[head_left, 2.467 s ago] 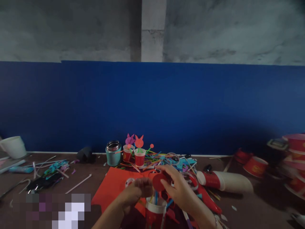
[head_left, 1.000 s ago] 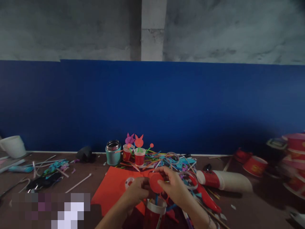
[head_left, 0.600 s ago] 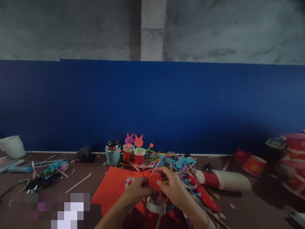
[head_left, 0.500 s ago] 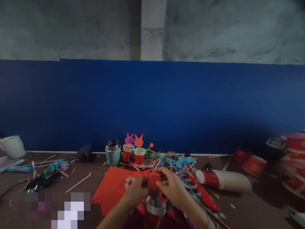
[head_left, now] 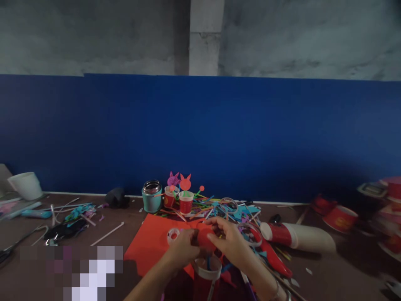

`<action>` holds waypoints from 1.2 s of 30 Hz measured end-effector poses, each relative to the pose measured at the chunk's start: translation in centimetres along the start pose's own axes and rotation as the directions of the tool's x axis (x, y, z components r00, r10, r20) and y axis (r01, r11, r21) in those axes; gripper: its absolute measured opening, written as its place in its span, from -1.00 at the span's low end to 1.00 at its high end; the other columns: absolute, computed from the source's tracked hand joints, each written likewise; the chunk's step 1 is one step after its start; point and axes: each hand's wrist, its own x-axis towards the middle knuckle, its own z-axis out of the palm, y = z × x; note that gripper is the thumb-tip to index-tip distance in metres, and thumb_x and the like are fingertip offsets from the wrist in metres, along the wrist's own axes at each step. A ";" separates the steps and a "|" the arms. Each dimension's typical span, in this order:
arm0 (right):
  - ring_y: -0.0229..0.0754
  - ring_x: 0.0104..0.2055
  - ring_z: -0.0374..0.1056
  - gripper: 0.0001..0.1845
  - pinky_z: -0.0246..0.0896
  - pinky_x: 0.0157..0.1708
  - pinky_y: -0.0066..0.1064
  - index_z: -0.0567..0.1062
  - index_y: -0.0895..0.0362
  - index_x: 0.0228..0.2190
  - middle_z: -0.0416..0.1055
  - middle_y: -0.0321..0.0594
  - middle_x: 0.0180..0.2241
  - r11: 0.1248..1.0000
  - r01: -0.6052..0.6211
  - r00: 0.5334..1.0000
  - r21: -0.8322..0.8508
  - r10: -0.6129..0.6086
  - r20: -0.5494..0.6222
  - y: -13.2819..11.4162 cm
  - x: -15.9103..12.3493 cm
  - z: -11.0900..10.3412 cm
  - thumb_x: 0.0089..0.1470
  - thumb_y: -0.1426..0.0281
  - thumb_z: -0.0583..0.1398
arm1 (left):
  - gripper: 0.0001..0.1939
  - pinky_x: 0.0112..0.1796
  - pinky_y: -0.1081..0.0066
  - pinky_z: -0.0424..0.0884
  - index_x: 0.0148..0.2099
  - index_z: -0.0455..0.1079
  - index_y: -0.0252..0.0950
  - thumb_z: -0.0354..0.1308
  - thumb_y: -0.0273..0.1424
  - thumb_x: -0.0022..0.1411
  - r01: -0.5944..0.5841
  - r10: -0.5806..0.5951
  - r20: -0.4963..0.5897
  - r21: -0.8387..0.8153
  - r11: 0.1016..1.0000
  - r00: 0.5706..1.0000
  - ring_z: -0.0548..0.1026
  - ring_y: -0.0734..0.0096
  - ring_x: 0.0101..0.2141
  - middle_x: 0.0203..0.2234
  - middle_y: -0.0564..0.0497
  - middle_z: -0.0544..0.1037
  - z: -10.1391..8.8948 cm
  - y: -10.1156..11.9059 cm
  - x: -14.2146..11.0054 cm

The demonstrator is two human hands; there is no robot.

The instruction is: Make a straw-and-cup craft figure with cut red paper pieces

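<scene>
Between my two hands is a red paper disc (head_left: 205,237), just above a red paper cup (head_left: 208,275) with a white rim. A blue straw (head_left: 209,263) stands in the cup, below the disc. My right hand (head_left: 231,241) pinches the disc's right side between thumb and fingers. Closed at the disc's left edge, my left hand (head_left: 185,250) has its fingertips pressed together against it; the exact contact is partly hidden. Under the hands lies red paper (head_left: 150,238), with a roll of clear tape (head_left: 173,236) on it beside my left hand.
Behind stand two cups with cat-eared paper figures (head_left: 185,184) and a teal thermos (head_left: 152,196). Straws and blue scraps (head_left: 241,212) are heaped to their right. A stack of paper cups (head_left: 297,236) lies right; scissors (head_left: 19,242) lie left.
The disc and both hands shifted slightly left and lower over the cup at first, with the left fingers closing in at its edge. Since then my view has tilted down and turned slightly left.
</scene>
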 end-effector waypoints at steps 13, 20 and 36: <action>-0.23 -0.40 0.30 -0.70 0.21 -0.40 -0.46 0.43 0.20 -0.28 0.38 -0.26 -0.45 1.000 -0.001 1.000 0.006 0.001 0.022 0.2 0.0 -0.1 -0.17 0.50 0.13 | -0.82 -0.55 0.51 0.15 -0.54 0.39 -0.37 0.24 -0.33 -0.20 -0.035 0.048 -0.083 0.154 0.987 0.995 0.25 0.53 -0.62 -0.71 0.15 0.35 -0.2 0.1 -0.3; -0.23 -0.39 0.33 -0.72 0.22 -0.43 -0.46 0.40 0.17 -0.25 0.39 -0.27 -0.43 0.999 -0.009 0.998 0.032 0.007 0.066 0.0 -0.2 -0.3 -0.10 0.41 0.15 | -0.79 -0.51 0.48 0.18 -0.57 0.38 -0.37 0.20 -0.30 -0.14 -0.102 0.111 -0.137 0.077 0.992 0.984 0.28 0.51 -0.59 -0.68 0.10 0.38 -0.2 0.4 -0.2; -0.26 -0.42 0.38 -0.54 0.25 -0.42 -0.50 0.37 0.15 -0.18 0.47 -0.28 -0.35 0.988 -0.014 0.975 0.156 -0.021 0.223 -1.0 -0.9 -0.1 -0.22 0.59 0.13 | -0.86 -0.47 0.48 0.19 -0.51 0.39 -0.37 0.22 -0.40 -0.19 -0.115 0.127 -0.161 0.084 0.990 0.979 0.30 0.49 -0.55 -0.65 0.12 0.39 -0.3 1.0 -0.5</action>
